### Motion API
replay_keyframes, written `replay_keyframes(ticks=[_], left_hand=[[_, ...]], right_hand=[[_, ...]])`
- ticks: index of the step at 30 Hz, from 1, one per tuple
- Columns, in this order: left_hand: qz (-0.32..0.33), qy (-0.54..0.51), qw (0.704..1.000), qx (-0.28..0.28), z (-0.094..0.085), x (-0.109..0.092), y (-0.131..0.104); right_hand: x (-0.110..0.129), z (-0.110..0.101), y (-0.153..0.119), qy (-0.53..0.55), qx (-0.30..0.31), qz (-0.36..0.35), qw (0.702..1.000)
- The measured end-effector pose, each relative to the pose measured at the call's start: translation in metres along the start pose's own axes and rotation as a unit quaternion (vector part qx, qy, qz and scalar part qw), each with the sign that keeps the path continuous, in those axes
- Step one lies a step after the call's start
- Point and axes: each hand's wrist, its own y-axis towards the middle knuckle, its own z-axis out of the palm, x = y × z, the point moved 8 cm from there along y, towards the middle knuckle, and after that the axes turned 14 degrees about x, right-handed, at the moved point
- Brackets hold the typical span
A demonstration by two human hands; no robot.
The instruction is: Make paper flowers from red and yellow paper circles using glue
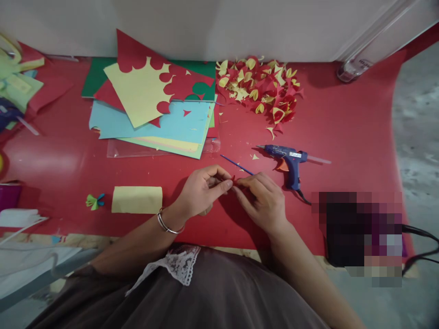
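Both hands meet over the middle of the red tabletop, pinching a small red paper piece (233, 178) between them. My left hand (206, 189), with a silver bangle at its wrist, has thumb and fingers closed on it. From the other side my right hand (262, 198) grips it with its fingertips. Most of the piece is hidden by the fingers. Just beyond my right hand lies a thin blue stick (236, 164). A blue glue gun (291, 160) with an orange trigger rests on its side to the right.
Coloured paper sheets (147, 123), some with scalloped cut-outs, are stacked at the back. Beside them is a heap of red and yellow paper cuttings (260, 87). A yellow paper rectangle (137, 199) and a small green-and-blue paper flower (95, 201) lie left. A clear bottle (350, 71) stands back right.
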Motion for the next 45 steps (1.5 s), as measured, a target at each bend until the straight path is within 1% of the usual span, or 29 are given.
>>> replay_keyframes(ticks=[7,10,13,18,21,24,26,30,36,40,45], left_hand=[[-0.004,0.023,1.0,0.01,-0.0005,0.001,0.0006],[0.002,0.031,1.0,0.004,-0.0016,0.0,0.0009],[-0.005,0.013,1.0,-0.004,-0.0026,0.001,0.0012],[-0.012,-0.038,0.999,0.012,-0.0006,-0.0003,0.0031],[-0.017,-0.046,0.999,0.007,-0.0023,-0.0011,0.003],[-0.006,-0.045,0.999,-0.001,-0.0043,-0.0034,0.0024],[-0.003,-0.036,0.999,0.001,-0.004,-0.0046,0.0021],[-0.019,-0.004,1.0,0.005,-0.0025,-0.0029,0.0015],[-0.005,0.057,0.998,-0.017,-0.0058,-0.0055,0.0009],[-0.006,0.07,0.997,-0.025,-0.0061,-0.0069,0.0004],[-0.007,0.066,0.997,-0.029,-0.0073,-0.004,-0.0001]], right_hand=[[0.001,0.0012,0.0006,-0.007,0.004,-0.001,1.0],[0.0009,0.0019,0.0006,-0.007,0.007,0.002,1.0],[0.0018,0.0017,0.0008,-0.006,0.006,-0.001,1.0],[0.0037,0.0003,0.0012,-0.004,0.004,-0.008,1.0],[0.0035,0.0001,0.0011,0.0,0.004,-0.005,1.0],[0.0024,-0.0004,0.0006,0.005,0.001,-0.001,1.0],[0.0014,-0.0002,0.0003,0.006,0.001,0.002,1.0],[0.0002,0.001,-0.0001,0.005,0.005,0.004,1.0],[-0.0003,0.0018,-0.0002,0.008,0.007,0.006,1.0],[-0.0011,0.0025,-0.0002,0.009,0.011,0.01,1.0],[-0.0022,0.0034,-0.0004,0.013,0.012,0.014,1.0]])
